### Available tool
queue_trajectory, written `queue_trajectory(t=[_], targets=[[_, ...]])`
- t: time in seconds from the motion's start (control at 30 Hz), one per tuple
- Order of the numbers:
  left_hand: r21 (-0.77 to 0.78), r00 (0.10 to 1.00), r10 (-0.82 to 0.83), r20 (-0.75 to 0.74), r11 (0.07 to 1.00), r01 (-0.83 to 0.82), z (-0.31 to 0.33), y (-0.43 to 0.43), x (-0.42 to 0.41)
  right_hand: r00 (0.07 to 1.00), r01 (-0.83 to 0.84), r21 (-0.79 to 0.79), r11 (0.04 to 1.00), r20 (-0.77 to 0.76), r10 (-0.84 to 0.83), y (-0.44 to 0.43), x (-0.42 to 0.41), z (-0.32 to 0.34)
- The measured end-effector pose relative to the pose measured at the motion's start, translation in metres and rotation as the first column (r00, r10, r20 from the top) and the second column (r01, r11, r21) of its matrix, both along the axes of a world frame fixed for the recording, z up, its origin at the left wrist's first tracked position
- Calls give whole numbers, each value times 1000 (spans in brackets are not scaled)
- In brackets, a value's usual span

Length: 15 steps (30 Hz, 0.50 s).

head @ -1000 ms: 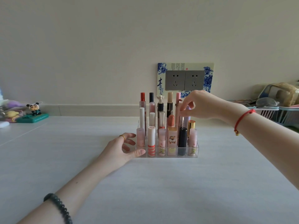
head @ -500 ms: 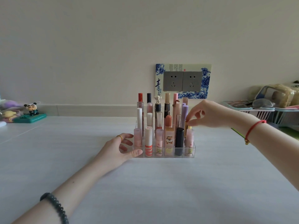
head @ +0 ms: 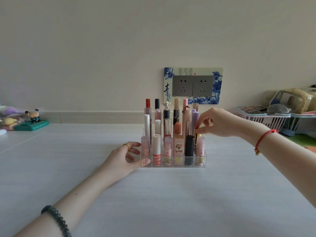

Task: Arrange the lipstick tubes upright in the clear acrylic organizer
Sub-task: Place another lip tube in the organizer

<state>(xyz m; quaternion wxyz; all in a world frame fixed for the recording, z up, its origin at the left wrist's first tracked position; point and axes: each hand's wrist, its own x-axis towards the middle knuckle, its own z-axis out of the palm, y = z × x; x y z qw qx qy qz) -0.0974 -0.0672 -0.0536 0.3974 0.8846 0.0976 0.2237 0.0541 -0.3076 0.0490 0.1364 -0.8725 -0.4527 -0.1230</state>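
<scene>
Many lipstick tubes are standing upright in the clear acrylic organizer, their long axes vertical and caps pointing up, rising in tiers from the short front row to the tall back row. The organizer is sitting on the pale surface in the middle of the view, in front of a wall socket plate.

The left hand is resting on the surface at the organizer's left end, fingers loosely curled and spread, the thumb tip touching the front left corner of the clear base; it is not closed around anything. The right hand is reaching in from the right above the organizer's right end, thumb and forefinger pinching the top of a gold-capped lipstick, which is standing vertical in a slot just behind the front-row pink tube; the other fingers are curled loosely.

A small panda figurine is sitting far left by the wall, and a white basket is sitting far right.
</scene>
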Motion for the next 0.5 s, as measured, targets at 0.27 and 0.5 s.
queue_trajectory(t=[0.27, 0.5], targets=[[14, 1000, 14, -8, 1000, -14, 1, -2, 0, 1000, 31, 357, 933, -13, -28, -14, -9, -9], [6, 999, 37, 33, 999, -37, 3, -6, -2, 990, 82, 422, 903, -136, -26, -32, -18, -53]])
